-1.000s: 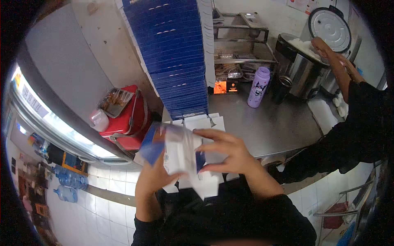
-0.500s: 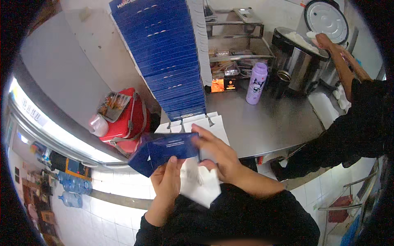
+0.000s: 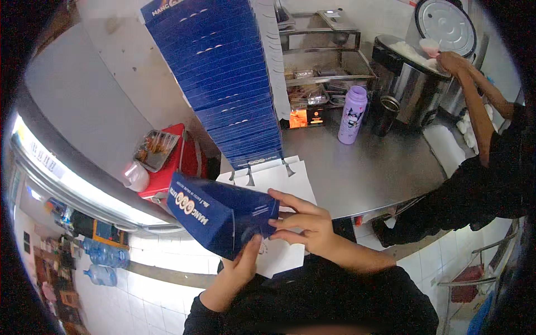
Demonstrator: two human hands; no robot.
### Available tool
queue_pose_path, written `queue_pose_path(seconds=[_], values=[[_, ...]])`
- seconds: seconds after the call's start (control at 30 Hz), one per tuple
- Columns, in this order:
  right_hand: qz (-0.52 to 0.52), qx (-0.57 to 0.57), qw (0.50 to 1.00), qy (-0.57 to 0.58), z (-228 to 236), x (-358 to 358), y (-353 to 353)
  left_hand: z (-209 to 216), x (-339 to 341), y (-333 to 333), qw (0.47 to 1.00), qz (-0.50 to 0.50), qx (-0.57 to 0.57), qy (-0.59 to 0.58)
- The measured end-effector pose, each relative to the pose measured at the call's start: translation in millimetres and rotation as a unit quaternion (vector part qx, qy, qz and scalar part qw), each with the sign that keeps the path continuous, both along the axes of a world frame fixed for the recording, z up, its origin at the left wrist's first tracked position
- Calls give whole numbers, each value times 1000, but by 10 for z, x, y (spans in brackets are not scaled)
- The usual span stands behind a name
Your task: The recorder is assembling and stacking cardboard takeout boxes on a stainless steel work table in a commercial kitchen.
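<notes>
Steel counter (image 3: 368, 167) filled the middle of the head view, set in a cramped kitchen with white tiled floor far below its edge. We held a blue box (image 3: 220, 215) in front of our chest, just off the counter's near edge and over a sheet of white paper (image 3: 276, 184) that lay partly on the steel. Our left hand (image 3: 243, 267) came up from below with the thumb pressed to the box's underside, closed on it to carry the weight. Our right hand (image 3: 304, 223) had its fingers spread along the box's right end and gripped that face, which kept the box steady and, we judged, held the end panels in shape. The box tilted, its left end higher and nearer the camera.

Behind it rose a tall stack (image 3: 223, 78) of the same blue boxes, folded flat and leaning against the wall, within easy reach of where we stood. A red case (image 3: 167, 164) with a food tray (image 3: 152, 149) on top sat left of the stack. A purple bottle (image 3: 353, 114) stood farther back on the steel beside a dark cup (image 3: 385, 114).

At the right, another person's hand (image 3: 449, 60) reached into a large open rice cooker (image 3: 416, 75), lid (image 3: 446, 22) raised.
</notes>
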State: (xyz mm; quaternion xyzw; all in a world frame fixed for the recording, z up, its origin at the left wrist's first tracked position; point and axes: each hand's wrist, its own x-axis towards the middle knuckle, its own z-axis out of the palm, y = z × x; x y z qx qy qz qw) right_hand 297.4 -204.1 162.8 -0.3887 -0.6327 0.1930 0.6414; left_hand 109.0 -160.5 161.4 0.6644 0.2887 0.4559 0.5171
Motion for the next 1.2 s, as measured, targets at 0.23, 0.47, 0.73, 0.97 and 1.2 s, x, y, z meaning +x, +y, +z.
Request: queue_pose_path(seconds=[0.23, 0.47, 0.73, 0.97, 1.2], values=[[-69, -144, 986, 53, -600, 670, 580, -173, -136, 449, 983, 30, 25, 178], [-451, -237, 827, -240, -1482, 1834, 1582, -329, -349, 459, 878, -22, 220, 425], [-505, -326, 726, -334, -1517, 1888, 1840, -344, -588, 400, 897, -7, 170, 408], [-507, -343, 711, -346, -1536, 1926, 1883, -389, -640, 368, 883, -16, 183, 433], [-442, -217, 840, -226, -1167, 1640, 1703, -366, -628, 324, 875, 10, 198, 442]])
